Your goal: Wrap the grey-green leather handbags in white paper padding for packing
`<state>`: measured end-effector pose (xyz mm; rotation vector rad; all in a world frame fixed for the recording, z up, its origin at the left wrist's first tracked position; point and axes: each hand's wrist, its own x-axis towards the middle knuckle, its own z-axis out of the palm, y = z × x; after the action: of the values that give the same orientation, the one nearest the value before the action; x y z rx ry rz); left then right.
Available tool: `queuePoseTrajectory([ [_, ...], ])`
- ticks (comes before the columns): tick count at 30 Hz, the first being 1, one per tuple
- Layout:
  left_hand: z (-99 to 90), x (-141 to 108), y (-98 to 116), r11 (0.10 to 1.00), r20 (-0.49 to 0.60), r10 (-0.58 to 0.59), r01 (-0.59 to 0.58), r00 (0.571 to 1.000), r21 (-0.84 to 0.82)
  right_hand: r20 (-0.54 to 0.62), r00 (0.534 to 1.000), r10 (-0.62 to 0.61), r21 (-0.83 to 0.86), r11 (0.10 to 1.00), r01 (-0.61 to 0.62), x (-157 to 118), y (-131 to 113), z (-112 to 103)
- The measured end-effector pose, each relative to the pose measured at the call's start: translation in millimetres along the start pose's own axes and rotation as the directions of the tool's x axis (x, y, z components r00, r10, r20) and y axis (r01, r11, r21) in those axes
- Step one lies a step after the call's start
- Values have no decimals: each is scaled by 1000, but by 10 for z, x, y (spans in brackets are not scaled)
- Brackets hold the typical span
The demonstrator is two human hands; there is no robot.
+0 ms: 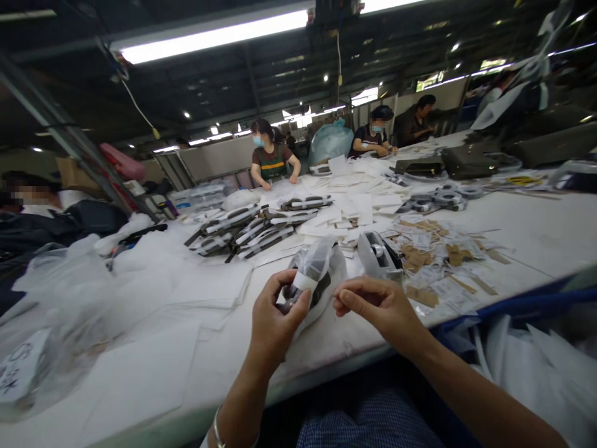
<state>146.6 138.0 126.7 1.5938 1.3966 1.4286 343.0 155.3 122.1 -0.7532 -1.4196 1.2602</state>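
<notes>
My left hand point(280, 311) is closed round a dark coiled strap point(321, 287) partly covered with translucent wrapping, a white band across it. Just right of it, my right hand point(366, 298) has its thumb and fingertips pinched together; anything between them is too small to make out. A grey tape dispenser point(379, 254) stands on the table right behind my right hand. Beyond my left hand lies a pile of dark straps with white wraps point(252, 229).
White sheets point(144, 367) and clear plastic bags point(69, 298) cover the table's left side. Brown tags point(417, 258) in small bags and tape rolls point(436, 198) lie right. Several people sit around the far side. A blue-edged bin point(536, 361) of white material stands lower right.
</notes>
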Motion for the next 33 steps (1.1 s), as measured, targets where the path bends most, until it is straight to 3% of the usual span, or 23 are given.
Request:
queuePoseTrajectory([
  [4, 26, -39, 27, 998, -13, 35, -35, 999, 51, 8, 1000, 10, -44, 999, -10, 128, 2, 246],
  [9, 2, -51, 6, 997, -2, 67, -66, 998, 51, -29, 997, 69, -138, 988, -72, 171, 102, 289],
  [16, -36, -76, 31, 999, 23, 31, -32, 999, 33, 89, 988, -126, -458, 876, 153, 76, 97, 161],
  [20, -1, -98, 50, 999, 22, 36, -36, 999, 39, 74, 994, -79, -423, 900, 103, 50, 132, 165],
  [26, 75, -151, 9, 996, 58, 32, -37, 998, 85, 84, 995, 59, -97, 994, -51, 109, 235, 174],
  [33, 33, -112, 10, 993, 61, 85, -90, 995, 81, 70, 997, -27, -226, 973, 42, 140, 205, 199],
])
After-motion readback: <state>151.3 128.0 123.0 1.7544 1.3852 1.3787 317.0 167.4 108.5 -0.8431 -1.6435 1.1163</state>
